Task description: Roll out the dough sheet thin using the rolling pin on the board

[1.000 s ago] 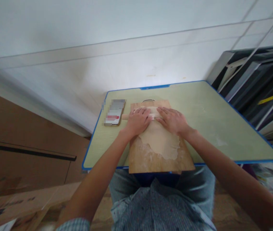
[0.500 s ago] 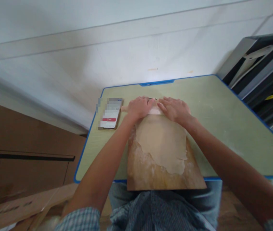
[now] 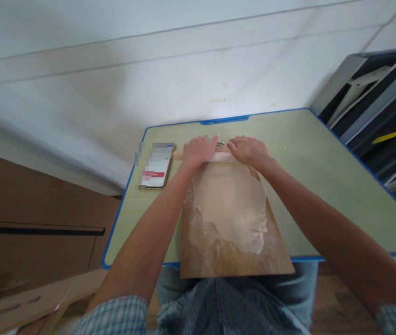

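A wide, thin sheet of pale dough with a ragged near edge lies on a floured wooden board. Across its far end rests a light wooden rolling pin. My left hand is closed over the left part of the pin, its thumb raised toward the middle. Over the right part, my right hand has its fingers bent around the pin. Between the hands a stretch of the pin shows; its left tip sticks out past my left hand, while the right end is hidden.
The board overhangs the near edge of a pale green table with blue trim. A phone lies left of the board. Behind stands a white wall. Dark framed items lean at right; cardboard stands at left.
My hands have gone from lying flatter on the rolling pin to more curled fingers, with the left thumb lifted. The pin stays near the far end; the view has shifted slightly.
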Demonstrator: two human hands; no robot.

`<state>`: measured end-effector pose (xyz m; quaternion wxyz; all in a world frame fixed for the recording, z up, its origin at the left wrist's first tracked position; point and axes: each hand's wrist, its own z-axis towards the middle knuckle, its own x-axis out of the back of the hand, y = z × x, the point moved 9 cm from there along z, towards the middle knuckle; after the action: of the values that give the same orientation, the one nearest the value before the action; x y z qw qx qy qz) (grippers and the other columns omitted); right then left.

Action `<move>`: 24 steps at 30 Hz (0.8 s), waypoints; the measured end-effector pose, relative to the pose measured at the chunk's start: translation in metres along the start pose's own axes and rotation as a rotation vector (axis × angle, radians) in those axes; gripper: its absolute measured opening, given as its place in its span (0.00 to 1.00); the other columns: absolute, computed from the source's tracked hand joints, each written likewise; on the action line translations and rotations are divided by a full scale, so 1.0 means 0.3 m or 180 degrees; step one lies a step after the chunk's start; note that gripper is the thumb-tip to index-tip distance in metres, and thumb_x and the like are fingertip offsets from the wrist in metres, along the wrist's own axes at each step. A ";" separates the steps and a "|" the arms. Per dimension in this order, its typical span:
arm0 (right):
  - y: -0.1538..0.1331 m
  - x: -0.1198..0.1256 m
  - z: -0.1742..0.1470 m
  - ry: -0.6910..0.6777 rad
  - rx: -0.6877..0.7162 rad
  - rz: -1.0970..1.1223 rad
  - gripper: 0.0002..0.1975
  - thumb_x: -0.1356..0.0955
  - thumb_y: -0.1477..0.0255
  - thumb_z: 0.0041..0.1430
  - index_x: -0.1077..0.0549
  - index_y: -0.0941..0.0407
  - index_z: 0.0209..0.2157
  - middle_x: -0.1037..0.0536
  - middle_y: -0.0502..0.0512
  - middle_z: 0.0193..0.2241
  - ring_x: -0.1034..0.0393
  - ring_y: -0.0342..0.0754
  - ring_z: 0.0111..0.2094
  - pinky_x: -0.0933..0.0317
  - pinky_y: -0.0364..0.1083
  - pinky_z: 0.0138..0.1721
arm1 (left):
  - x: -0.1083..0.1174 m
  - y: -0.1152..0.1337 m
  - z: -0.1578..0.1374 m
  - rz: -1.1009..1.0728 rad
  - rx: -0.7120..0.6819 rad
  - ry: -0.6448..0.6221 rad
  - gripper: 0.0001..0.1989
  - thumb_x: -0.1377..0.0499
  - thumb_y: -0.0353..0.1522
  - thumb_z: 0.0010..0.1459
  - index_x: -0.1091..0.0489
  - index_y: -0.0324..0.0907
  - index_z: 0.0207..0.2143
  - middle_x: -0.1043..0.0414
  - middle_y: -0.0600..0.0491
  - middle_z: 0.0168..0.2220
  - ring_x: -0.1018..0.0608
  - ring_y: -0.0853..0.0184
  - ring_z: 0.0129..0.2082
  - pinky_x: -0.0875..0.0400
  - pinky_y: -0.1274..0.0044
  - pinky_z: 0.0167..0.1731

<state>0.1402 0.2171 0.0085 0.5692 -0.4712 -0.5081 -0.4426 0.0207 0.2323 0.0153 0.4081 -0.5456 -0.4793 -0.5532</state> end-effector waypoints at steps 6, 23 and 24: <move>-0.019 -0.007 -0.047 0.0129 0.0074 -0.0087 0.23 0.49 0.65 0.67 0.29 0.56 0.50 0.28 0.60 0.53 0.37 0.53 0.55 0.45 0.53 0.52 | 0.031 0.005 -0.095 0.0054 0.0105 0.0590 0.28 0.61 0.46 0.64 0.28 0.38 0.45 0.25 0.43 0.45 0.25 0.56 0.46 0.32 0.68 0.43; -0.113 0.072 -0.374 0.0993 0.0512 -0.0179 0.23 0.45 0.64 0.67 0.33 0.62 0.54 0.29 0.65 0.54 0.34 0.53 0.53 0.45 0.51 0.54 | 0.008 0.063 -0.413 0.0416 -0.0333 0.0713 0.28 0.56 0.43 0.65 0.42 0.33 0.59 0.34 0.38 0.55 0.31 0.53 0.53 0.41 0.64 0.53; -0.112 0.069 -0.377 0.1026 0.0507 -0.0175 0.23 0.45 0.65 0.67 0.34 0.62 0.54 0.29 0.65 0.54 0.35 0.53 0.54 0.46 0.51 0.55 | 0.007 0.063 -0.414 0.0449 -0.0344 0.0733 0.28 0.56 0.43 0.65 0.43 0.32 0.59 0.36 0.37 0.56 0.32 0.53 0.54 0.41 0.64 0.53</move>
<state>0.1273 0.0995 0.0276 0.6664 -0.3335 -0.4564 -0.4862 0.0126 0.1074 0.0258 0.4682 -0.5320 -0.3593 -0.6072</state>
